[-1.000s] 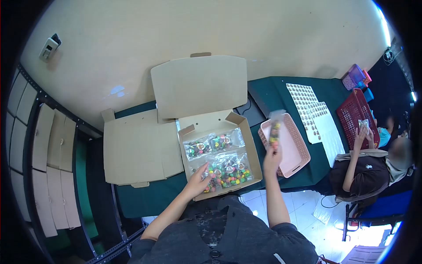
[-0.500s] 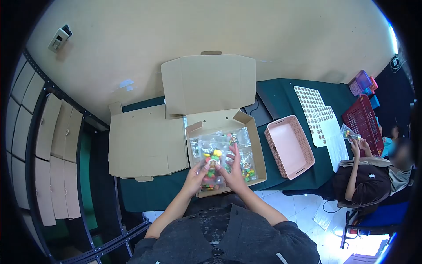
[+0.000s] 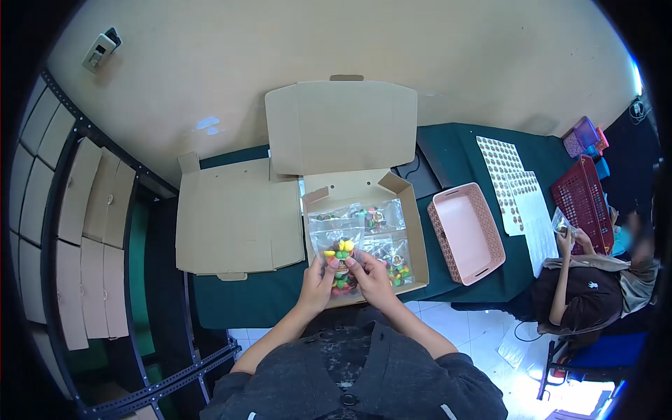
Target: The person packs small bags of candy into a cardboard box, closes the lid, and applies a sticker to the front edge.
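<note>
A clear bag of colourful candies (image 3: 339, 247) is held between my two hands over the front left of an open cardboard box (image 3: 418, 259). My left hand (image 3: 316, 285) grips its left side, and my right hand (image 3: 374, 281) grips its right side, thumbs close together on the front. Inside the box lie more clear candy bags, one at the back (image 3: 379, 217) and one at the right (image 3: 399, 268). The held bag hides part of the box's left side.
Flattened cardboard (image 3: 238, 217) lies left of the box. A pink basket (image 3: 467, 231) stands to the right, then sticker sheets (image 3: 500, 175) and a red basket (image 3: 581, 203). A seated person (image 3: 584, 294) at the far right holds a small clear bag.
My right fingers have come down from the bag's upper right and closed on its side. The view has shifted slightly. The other person's bag is lower and nearer their hands.
</note>
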The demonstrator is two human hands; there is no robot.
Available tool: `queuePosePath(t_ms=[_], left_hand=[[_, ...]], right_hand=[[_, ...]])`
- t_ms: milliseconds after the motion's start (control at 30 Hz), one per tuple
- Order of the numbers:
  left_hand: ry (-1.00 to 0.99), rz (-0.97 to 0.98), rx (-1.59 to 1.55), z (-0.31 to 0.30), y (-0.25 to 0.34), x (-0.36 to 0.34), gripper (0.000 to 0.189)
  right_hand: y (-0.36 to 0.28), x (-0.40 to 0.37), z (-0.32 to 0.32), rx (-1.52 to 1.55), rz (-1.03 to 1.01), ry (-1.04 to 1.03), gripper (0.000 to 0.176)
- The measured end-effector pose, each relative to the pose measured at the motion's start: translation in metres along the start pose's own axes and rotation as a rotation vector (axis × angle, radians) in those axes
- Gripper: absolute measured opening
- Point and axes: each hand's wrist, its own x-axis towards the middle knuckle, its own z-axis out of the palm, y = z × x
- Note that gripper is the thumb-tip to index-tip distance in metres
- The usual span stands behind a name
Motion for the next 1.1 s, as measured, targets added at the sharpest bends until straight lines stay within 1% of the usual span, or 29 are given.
queuePosePath(t_ms=[33, 100, 133, 200, 233, 267, 300, 333, 367, 400, 533, 600, 667, 700, 733, 767, 800, 833, 867, 900, 967, 1000, 1033, 1100], left_hand=[[0.014, 0.018, 0.052, -0.001, 0.000, 0.000, 0.035], [0.029, 0.037, 0.102, -0.001, 0.000, -0.001, 0.036], [0.053, 0.053, 0.130, -0.001, 0.000, -0.001, 0.038], [0.079, 0.068, 0.156, 0.001, 0.001, -0.002, 0.039], [0.081, 0.023, 0.095, 0.002, 0.002, -0.002, 0.039], [0.084, -0.023, 0.033, 0.004, 0.002, -0.002, 0.039], [0.087, -0.023, 0.032, 0.005, 0.004, -0.003, 0.039], [0.087, 0.031, 0.100, 0.006, 0.007, -0.003, 0.040], [0.086, 0.084, 0.170, 0.005, 0.008, -0.003, 0.040], [0.088, 0.083, 0.171, 0.005, 0.008, -0.003, 0.040], [0.098, 0.045, 0.222, 0.001, 0.005, -0.004, 0.039], [0.100, 0.030, 0.245, -0.002, 0.003, -0.004, 0.039], [0.070, -0.065, 0.156, -0.005, -0.001, -0.004, 0.041], [0.070, -0.064, 0.155, -0.008, -0.004, -0.003, 0.041], [0.043, -0.074, 0.038, -0.011, -0.009, -0.003, 0.042], [0.016, -0.084, -0.080, -0.012, -0.011, -0.002, 0.044], [0.015, -0.085, -0.080, -0.010, -0.006, -0.002, 0.044], [-0.047, -0.070, -0.006, -0.007, 0.002, -0.002, 0.045], [-0.107, -0.055, 0.068, -0.004, 0.007, -0.003, 0.046], [-0.106, -0.054, 0.068, -0.003, 0.008, -0.003, 0.046], [-0.167, 0.087, 0.184, -0.002, 0.009, -0.002, 0.050], [-0.216, 0.074, 0.172, -0.003, 0.010, -0.002, 0.053], [-0.217, 0.076, 0.172, -0.004, 0.011, -0.003, 0.053], [-0.274, 0.024, 0.216, -0.005, 0.017, -0.006, 0.058]], right_hand=[[-0.001, -0.001, 0.001, 0.000, 0.000, -0.001, 0.028], [-0.005, -0.003, 0.004, 0.172, 0.061, 0.031, 0.029], [-0.006, -0.002, 0.005, 0.171, 0.062, 0.030, 0.029], [-0.008, -0.002, 0.006, 0.059, 0.039, 0.076, 0.030], [-0.009, -0.002, 0.009, 0.057, 0.040, 0.074, 0.030], [-0.011, -0.003, 0.014, 0.089, -0.021, 0.061, 0.031], [-0.011, -0.003, 0.017, 0.121, -0.082, 0.046, 0.032], [-0.008, -0.003, 0.015, 0.121, -0.080, 0.043, 0.032], [-0.005, -0.002, 0.012, 0.139, -0.030, 0.016, 0.032], [-0.003, -0.001, 0.009, 0.156, 0.019, -0.010, 0.032], [-0.002, -0.003, 0.005, 0.096, 0.066, -0.023, 0.033], [0.006, -0.002, 0.003, 0.268, 0.101, -0.062, 0.034], [0.012, -0.001, 0.000, 0.301, 0.125, -0.042, 0.034], [0.013, -0.001, -0.001, 0.334, 0.148, -0.021, 0.035], [0.012, -0.002, -0.002, 0.333, 0.147, -0.021, 0.035], [0.011, -0.003, -0.002, 0.328, 0.153, 0.022, 0.036], [0.007, -0.004, -0.001, 0.323, 0.160, 0.064, 0.037], [0.001, -0.006, 0.002, 0.323, 0.162, 0.065, 0.037], [-0.007, -0.007, 0.004, 0.284, 0.119, 0.040, 0.038], [-0.013, -0.006, 0.006, 0.245, 0.073, 0.016, 0.040], [-0.015, -0.004, 0.001, 0.224, 0.066, 0.013, 0.039], [-0.016, -0.004, 0.000, 0.205, 0.063, 0.012, 0.037], [-0.017, -0.005, 0.000, 0.204, 0.061, 0.012, 0.037], [-0.017, -0.007, 0.002, 0.218, 0.059, 0.061, 0.036]])
